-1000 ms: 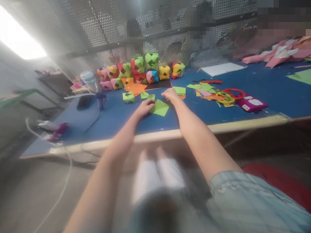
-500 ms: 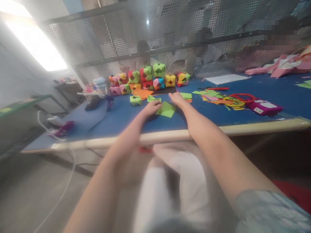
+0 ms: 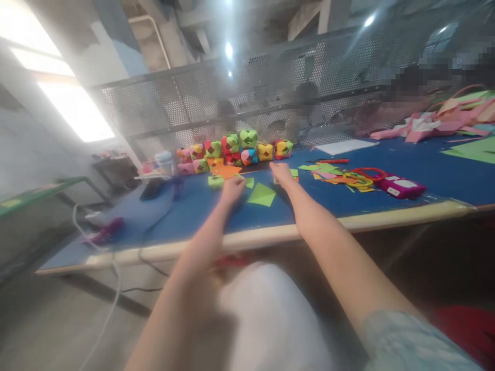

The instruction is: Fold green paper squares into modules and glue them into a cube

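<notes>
A square sheet of light green paper (image 3: 262, 195) lies on the blue tabletop between my hands, touched by neither. My left hand (image 3: 233, 188), slightly blurred, has its fingers curled in beside a folded green paper piece (image 3: 249, 183). Whether it grips that piece is hidden. Just left of this hand is a small green folded paper block (image 3: 215, 181), partly covered. Further right, my right hand (image 3: 281, 173) is closed, fingertips facing away from me, next to a small stack of coloured paper (image 3: 294, 174). What its fingers hold, if anything, cannot be made out.
Several colourful folded paper cubes (image 3: 231, 143) stand stacked at the back, behind an orange paper piece (image 3: 227, 171). To the right lie paper scraps (image 3: 325, 169), red-handled scissors (image 3: 338, 161), yellow and red rings (image 3: 358, 179) and a purple packet (image 3: 404, 186). A perforated metal screen (image 3: 255, 98) rises behind.
The view has tilted upward. My left hand has drawn off the green sheet, moving left towards the folded green pieces. My right hand stays near the paper stack.
</notes>
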A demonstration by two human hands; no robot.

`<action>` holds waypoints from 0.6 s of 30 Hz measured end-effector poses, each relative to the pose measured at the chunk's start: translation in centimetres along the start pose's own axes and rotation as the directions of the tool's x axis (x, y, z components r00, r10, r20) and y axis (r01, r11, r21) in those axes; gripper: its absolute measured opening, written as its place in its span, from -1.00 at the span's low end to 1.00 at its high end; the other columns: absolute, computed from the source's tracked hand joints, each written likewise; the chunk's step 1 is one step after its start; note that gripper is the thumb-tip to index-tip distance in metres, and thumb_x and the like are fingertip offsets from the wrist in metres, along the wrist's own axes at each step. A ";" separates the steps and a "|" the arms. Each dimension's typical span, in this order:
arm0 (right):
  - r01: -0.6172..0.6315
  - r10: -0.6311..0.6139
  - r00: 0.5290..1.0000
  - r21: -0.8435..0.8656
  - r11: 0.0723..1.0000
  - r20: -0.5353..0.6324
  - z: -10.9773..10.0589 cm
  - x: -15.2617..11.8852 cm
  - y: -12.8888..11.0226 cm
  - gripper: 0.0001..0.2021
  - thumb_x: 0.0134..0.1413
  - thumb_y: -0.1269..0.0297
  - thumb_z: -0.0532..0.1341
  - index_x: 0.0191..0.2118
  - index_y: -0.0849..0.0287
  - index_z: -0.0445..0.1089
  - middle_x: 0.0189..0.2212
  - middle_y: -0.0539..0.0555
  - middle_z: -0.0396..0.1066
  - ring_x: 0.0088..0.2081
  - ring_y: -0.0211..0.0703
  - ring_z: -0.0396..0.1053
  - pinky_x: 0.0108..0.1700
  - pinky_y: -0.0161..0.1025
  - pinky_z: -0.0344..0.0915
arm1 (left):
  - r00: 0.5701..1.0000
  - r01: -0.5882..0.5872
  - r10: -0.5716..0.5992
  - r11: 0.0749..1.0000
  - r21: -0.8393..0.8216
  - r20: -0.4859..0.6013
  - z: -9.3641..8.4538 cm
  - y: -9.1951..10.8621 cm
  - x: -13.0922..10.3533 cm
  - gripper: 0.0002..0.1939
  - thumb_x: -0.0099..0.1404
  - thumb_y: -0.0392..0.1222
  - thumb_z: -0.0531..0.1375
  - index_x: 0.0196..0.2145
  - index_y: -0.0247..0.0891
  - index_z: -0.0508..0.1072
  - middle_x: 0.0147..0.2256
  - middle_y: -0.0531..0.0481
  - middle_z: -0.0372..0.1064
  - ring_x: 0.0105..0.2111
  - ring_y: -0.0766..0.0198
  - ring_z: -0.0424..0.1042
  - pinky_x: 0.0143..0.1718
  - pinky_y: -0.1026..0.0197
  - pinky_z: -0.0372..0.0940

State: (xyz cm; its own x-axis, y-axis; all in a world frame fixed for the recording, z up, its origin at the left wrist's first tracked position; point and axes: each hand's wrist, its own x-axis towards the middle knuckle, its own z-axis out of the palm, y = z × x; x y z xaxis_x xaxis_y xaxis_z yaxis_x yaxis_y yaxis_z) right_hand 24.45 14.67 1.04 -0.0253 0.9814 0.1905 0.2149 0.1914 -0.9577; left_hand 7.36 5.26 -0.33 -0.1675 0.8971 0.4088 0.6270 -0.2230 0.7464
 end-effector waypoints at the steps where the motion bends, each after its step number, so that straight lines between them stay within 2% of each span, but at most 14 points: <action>1: 0.026 -0.025 1.000 0.056 0.998 -0.017 -0.7 0.1 -0.6 -0.63 0.21 0.05 0.03 -0.28 0.25 0.42 -0.26 0.17 0.45 -0.30 -0.15 0.41 -0.34 -0.26 0.34 | 1.000 0.004 -0.004 1.000 -0.001 0.000 0.0 0.1 0.0 -0.80 0.15 -0.15 0.09 -0.51 -0.29 0.40 -0.58 0.05 0.29 -0.49 0.29 0.30 -0.37 0.24 0.23; 3: 0.109 -0.101 0.994 0.181 0.978 -0.053 -2.5 0.3 -1.9 -0.57 0.23 -0.04 -0.10 -0.25 0.13 0.39 -0.21 0.11 0.45 -0.30 -0.23 0.41 -0.36 -0.33 0.32 | 1.000 0.012 -0.011 1.000 -0.012 0.010 0.3 0.3 0.0 -0.76 0.16 -0.08 0.10 -0.48 -0.29 0.41 -0.55 0.04 0.32 -0.47 0.28 0.32 -0.35 0.24 0.24; 5: 0.311 -0.280 0.950 0.524 0.793 -0.141 -4.2 0.5 -2.8 -0.59 0.22 -0.05 -0.12 -0.17 0.04 0.35 -0.11 0.06 0.42 -0.23 -0.27 0.41 -0.31 -0.34 0.32 | 0.999 0.013 -0.012 1.000 -0.026 0.040 0.9 0.7 -0.1 -0.75 0.14 -0.03 0.14 -0.40 -0.29 0.44 -0.49 0.02 0.36 -0.43 0.28 0.34 -0.32 0.24 0.25; 6: 0.318 -0.283 0.946 0.601 0.733 -0.156 -4.8 0.5 -3.0 -0.61 0.22 -0.02 -0.14 -0.17 0.02 0.35 -0.11 0.04 0.42 -0.23 -0.29 0.41 -0.31 -0.35 0.32 | 0.998 0.013 -0.011 0.999 -0.032 0.060 1.2 0.9 -0.2 -0.76 0.10 -0.04 0.19 -0.37 -0.28 0.44 -0.46 0.01 0.38 -0.42 0.28 0.34 -0.31 0.24 0.25; 7: 0.275 -0.246 0.960 0.638 0.720 -0.135 -5.0 0.5 -3.2 -0.63 0.22 0.02 -0.15 -0.21 0.03 0.34 -0.14 0.03 0.43 -0.26 -0.32 0.41 -0.32 -0.36 0.31 | 0.997 0.013 -0.010 0.999 -0.035 0.079 1.6 1.0 -0.2 -0.76 0.05 -0.07 0.23 -0.36 -0.27 0.45 -0.45 0.02 0.39 -0.42 0.28 0.34 -0.30 0.23 0.25; 9: 0.095 -0.107 0.994 0.586 0.805 -0.014 -4.5 0.4 -3.1 -0.67 0.20 0.11 -0.11 -0.34 0.09 0.33 -0.26 0.02 0.45 -0.36 -0.36 0.39 -0.37 -0.40 0.28 | 0.994 0.018 -0.013 0.999 -0.038 0.112 2.4 1.1 -0.4 -0.83 -0.03 -0.16 0.27 -0.44 -0.26 0.43 -0.50 0.06 0.36 -0.45 0.29 0.30 -0.32 0.23 0.23; 11: -0.005 -0.033 0.997 0.503 0.865 0.066 -2.9 0.4 -2.8 -0.77 0.11 0.18 0.02 -0.46 0.15 0.30 -0.41 0.02 0.45 -0.48 -0.35 0.35 -0.44 -0.40 0.24 | 0.992 0.030 -0.024 0.999 -0.044 0.126 2.7 0.9 -0.4 -0.90 -0.06 -0.22 0.25 -0.57 -0.25 0.37 -0.59 0.11 0.28 -0.50 0.31 0.25 -0.37 0.24 0.20; 14: -0.063 0.015 0.992 0.382 0.922 0.128 0.1 0.2 -2.2 -0.82 -0.01 0.23 0.16 -0.53 0.18 0.28 -0.56 -0.02 0.40 -0.55 -0.34 0.30 -0.50 -0.40 0.19 | 0.995 0.071 -0.065 0.994 -0.077 0.080 2.3 0.2 -0.2 -0.86 -0.03 -0.21 0.19 -0.64 -0.25 0.30 -0.64 0.11 0.20 -0.53 0.31 0.20 -0.44 0.26 0.15; 18: -0.044 -0.003 0.982 0.240 0.970 0.189 2.2 -1.1 -1.7 -0.79 -0.14 0.24 0.30 -0.58 0.19 0.27 -0.62 -0.06 0.36 -0.53 -0.33 0.29 -0.53 -0.42 0.12 | 0.990 0.139 -0.140 0.974 -0.182 0.007 0.8 -0.7 0.5 -0.88 0.05 -0.15 0.09 -0.51 -0.25 0.31 -0.57 0.07 0.26 -0.50 0.30 0.26 -0.46 0.27 0.17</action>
State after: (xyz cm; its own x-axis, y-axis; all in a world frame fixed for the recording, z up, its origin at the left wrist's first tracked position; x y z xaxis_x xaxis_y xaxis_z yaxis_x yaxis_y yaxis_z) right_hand 21.93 13.34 2.00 -0.2102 0.9663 0.1486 -0.0249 0.1467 -0.9889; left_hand 7.42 6.14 -1.05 -0.2479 0.9224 0.2963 0.4490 -0.1617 0.8788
